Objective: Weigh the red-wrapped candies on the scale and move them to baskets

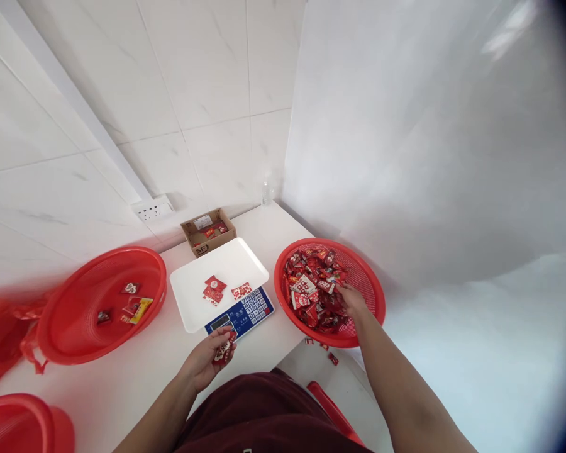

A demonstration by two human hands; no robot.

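Observation:
My left hand (208,360) is closed on a red candy packet (223,350), held just in front of the scale. My right hand (351,301) reaches into the red basket (375,286) on the right, its fingertips among a heap of wrapped candies (314,283); whether they grip one is hidden. Between the hands stands a digital scale with a blue keypad panel (238,316). Several red packets (214,288) lie on its white tray (188,308), and a red-and-white packet (241,290) rests near the tray's front edge.
A red basin (75,349) with several packets stands at left. Another red basket (16,406) is at lower left. Behind the scale sits a cardboard box (207,248) of red packets. A clear bottle (266,194) stands at the corner. Loose candies (332,358) lie below the right basket.

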